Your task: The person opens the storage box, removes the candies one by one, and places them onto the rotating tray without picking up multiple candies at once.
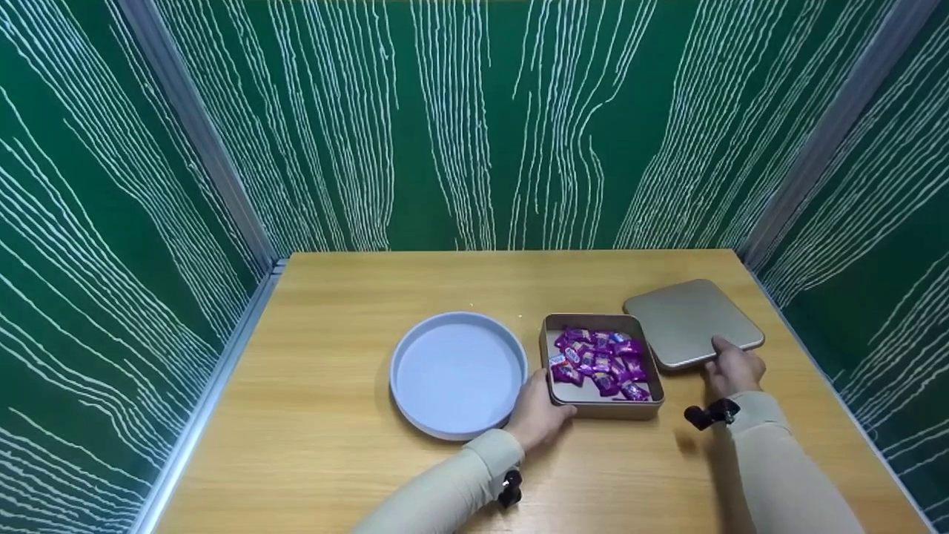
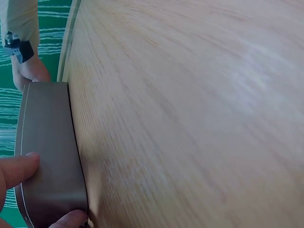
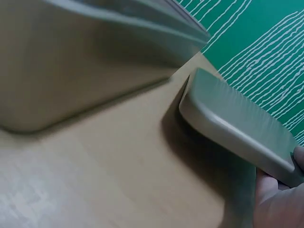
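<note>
A square metal tin (image 1: 604, 409) stands on the table, holding several purple-wrapped candies (image 1: 597, 362). My left hand (image 1: 540, 415) grips the tin at its near left corner; in the left wrist view a thumb and fingertip lie against the tin's side wall (image 2: 52, 142). The tin's flat metal lid (image 1: 693, 322) is to the right of the tin. My right hand (image 1: 734, 369) holds the lid by its near right edge, thumb on top. In the right wrist view the lid (image 3: 237, 123) is tilted above the table, with a shadow beneath it.
A round light-blue tray (image 1: 458, 374) with a raised rim sits left of the tin, close to my left hand. Green panels with white streaks (image 1: 460, 126) enclose the wooden table (image 1: 311, 415) at the back and both sides.
</note>
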Tool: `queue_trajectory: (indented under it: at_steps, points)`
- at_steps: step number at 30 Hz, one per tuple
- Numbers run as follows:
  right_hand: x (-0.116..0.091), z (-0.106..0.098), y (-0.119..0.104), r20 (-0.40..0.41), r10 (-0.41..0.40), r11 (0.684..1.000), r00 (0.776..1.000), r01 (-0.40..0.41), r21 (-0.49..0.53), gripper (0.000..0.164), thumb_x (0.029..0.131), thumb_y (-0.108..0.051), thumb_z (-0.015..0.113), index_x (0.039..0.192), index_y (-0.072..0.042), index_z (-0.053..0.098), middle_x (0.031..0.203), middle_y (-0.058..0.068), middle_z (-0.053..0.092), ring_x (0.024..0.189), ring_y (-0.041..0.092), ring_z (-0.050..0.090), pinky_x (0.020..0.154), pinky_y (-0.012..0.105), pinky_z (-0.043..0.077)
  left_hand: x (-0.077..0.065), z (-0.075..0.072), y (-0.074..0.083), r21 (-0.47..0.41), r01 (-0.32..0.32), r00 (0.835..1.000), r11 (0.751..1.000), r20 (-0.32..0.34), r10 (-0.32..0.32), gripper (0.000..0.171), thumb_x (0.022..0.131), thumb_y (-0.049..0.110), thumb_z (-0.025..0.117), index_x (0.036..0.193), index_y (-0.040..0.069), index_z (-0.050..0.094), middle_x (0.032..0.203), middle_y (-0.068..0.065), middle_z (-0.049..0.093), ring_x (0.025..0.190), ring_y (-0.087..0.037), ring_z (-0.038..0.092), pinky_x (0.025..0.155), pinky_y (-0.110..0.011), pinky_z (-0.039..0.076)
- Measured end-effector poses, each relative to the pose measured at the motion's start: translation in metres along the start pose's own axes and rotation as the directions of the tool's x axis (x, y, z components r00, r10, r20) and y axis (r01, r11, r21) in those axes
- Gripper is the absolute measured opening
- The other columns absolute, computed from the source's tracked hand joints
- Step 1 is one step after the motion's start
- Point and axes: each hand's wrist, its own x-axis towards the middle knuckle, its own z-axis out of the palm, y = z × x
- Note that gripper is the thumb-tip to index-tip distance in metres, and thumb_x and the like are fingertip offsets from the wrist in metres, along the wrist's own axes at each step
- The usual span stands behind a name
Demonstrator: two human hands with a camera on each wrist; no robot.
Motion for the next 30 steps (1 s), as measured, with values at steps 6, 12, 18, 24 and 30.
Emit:
queue_trajectory:
  at_steps: [6,12,18,24,30]
  points:
    - [0.003,-0.002,0.001,-0.026,0.034,0.997,0.999,-0.036,-0.065,0.072,0.110,-0.017,0.061,0.172,-0.027,0.025,0.162,-0.013,0.047,0.125,0.000,0.056,0.100,0.015,0.056,-0.002,-0.002,0.005,-0.005,0.014,1.000,1.000,0.009,-0.013,0.070,0.080,0.003,0.090,0.144,-0.004,0.059,0.139,-0.020,0.069,0.131,-0.035,0.066,0.120,-0.045,0.049]
    - [0.003,-0.002,0.001,-0.044,0.043,0.989,0.998,-0.049,-0.141,0.073,0.112,-0.019,0.058,0.174,-0.028,0.020,0.173,-0.009,0.039,0.145,0.007,0.052,0.109,0.021,0.051,-0.003,-0.002,0.005,-0.004,0.026,1.000,1.000,0.006,-0.026,0.072,0.081,0.003,0.090,0.144,-0.004,0.058,0.139,-0.021,0.069,0.131,-0.036,0.066,0.121,-0.046,0.049]
    - [0.007,-0.008,0.005,-0.076,0.015,0.965,0.997,-0.034,-0.259,0.077,0.110,-0.021,0.062,0.175,-0.024,0.021,0.112,-0.008,0.071,0.098,0.005,0.073,0.094,0.025,0.061,-0.002,-0.002,0.003,-0.001,0.015,1.000,1.000,0.007,-0.015,0.072,0.081,0.003,0.090,0.145,-0.004,0.058,0.140,-0.021,0.069,0.132,-0.036,0.066,0.121,-0.045,0.049]
    - [0.009,-0.013,0.010,-0.059,-0.050,0.934,0.997,0.026,-0.356,0.079,0.109,-0.020,0.063,0.174,-0.016,0.020,0.066,-0.009,0.065,0.061,0.007,0.073,0.072,0.027,0.067,-0.002,-0.001,0.001,0.009,-0.010,1.000,1.000,0.007,0.010,0.068,0.081,0.003,0.089,0.142,-0.004,0.060,0.137,-0.021,0.070,0.130,-0.035,0.066,0.119,-0.044,0.050]
    - [0.006,-0.017,0.011,-0.087,-0.102,0.855,0.991,0.043,-0.516,0.080,0.107,-0.027,0.067,0.172,-0.007,0.025,0.062,-0.004,0.067,0.060,0.014,0.076,0.069,0.028,0.066,-0.002,-0.001,0.000,0.018,-0.023,1.000,1.000,0.004,0.023,0.070,0.080,0.003,0.089,0.143,-0.004,0.059,0.138,-0.021,0.069,0.131,-0.036,0.066,0.120,-0.044,0.049]
